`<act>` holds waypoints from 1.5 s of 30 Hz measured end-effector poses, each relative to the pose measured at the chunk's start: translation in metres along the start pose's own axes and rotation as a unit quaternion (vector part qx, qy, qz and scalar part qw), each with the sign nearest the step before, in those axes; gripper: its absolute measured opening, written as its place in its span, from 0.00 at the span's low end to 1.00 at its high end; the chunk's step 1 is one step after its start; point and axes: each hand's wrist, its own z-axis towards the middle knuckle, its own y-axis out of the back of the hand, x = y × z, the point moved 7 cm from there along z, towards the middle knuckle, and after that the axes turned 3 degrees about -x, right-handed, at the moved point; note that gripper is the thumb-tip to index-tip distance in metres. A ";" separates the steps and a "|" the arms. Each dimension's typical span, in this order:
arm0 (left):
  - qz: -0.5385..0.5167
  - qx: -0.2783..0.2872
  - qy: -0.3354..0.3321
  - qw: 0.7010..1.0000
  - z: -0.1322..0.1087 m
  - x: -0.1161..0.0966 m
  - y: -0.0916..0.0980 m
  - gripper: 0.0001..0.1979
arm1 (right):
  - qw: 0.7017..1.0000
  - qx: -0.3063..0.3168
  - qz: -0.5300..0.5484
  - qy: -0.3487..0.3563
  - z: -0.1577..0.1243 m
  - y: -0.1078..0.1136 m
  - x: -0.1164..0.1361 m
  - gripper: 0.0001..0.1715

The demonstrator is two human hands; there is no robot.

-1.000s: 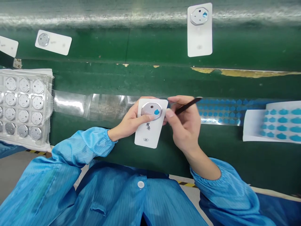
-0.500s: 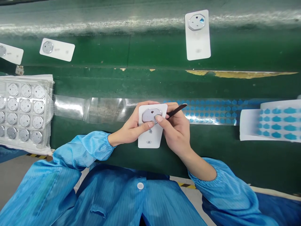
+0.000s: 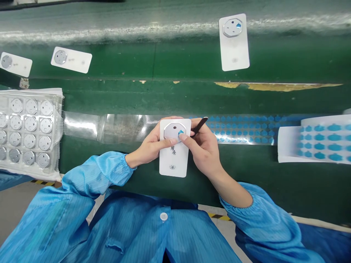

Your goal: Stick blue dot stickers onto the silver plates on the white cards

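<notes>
A white rectangular panel (image 3: 173, 166) with a silver octagonal plate (image 3: 170, 130) at its upper end is held over the green bench. My left hand (image 3: 153, 144) is closed on its left side, thumb lying across the front and fingers behind. With its thumb, my right hand (image 3: 204, 151) presses at a small blue sticker (image 3: 181, 132) on the plate. The same hand also keeps a slim dark tool, seemingly tweezers (image 3: 200, 125), whose other end is hidden behind the fingers. Dark printed characters show below the plate.
At the left lies a clear tray (image 3: 57, 146) of silver octagonal plates. A sheet of blue stickers (image 3: 244, 128) lies right of my hands, beside another, raised sticker sheet (image 3: 290, 146). White panels (image 3: 234, 51) (image 3: 78, 62) (image 3: 23, 65) rest on the far green belt.
The held panel has tilted and shifted slightly left and down. The blue sticker now shows beside my right thumb. The tool has swung more upright, and the far panels appear slightly farther right.
</notes>
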 end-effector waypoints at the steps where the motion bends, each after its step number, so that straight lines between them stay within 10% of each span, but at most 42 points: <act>1: 0.005 0.005 -0.002 1.000 0.000 0.000 0.000 0.31 | 1.000 -0.001 0.000 0.000 0.000 0.000 0.000 0.13; 30: 0.012 -0.056 0.051 0.997 0.002 -0.002 0.008 0.29 | 0.999 0.024 0.022 0.026 0.001 0.001 0.007 0.15; 39: 0.039 -0.051 0.016 0.998 0.003 -0.006 0.006 0.24 | 0.999 0.038 0.009 0.023 0.002 -0.002 0.007 0.17; 45: 0.089 -0.151 -0.068 0.982 -0.002 -0.022 0.024 0.26 | 0.994 0.091 -0.001 0.056 -0.003 -0.006 0.005 0.15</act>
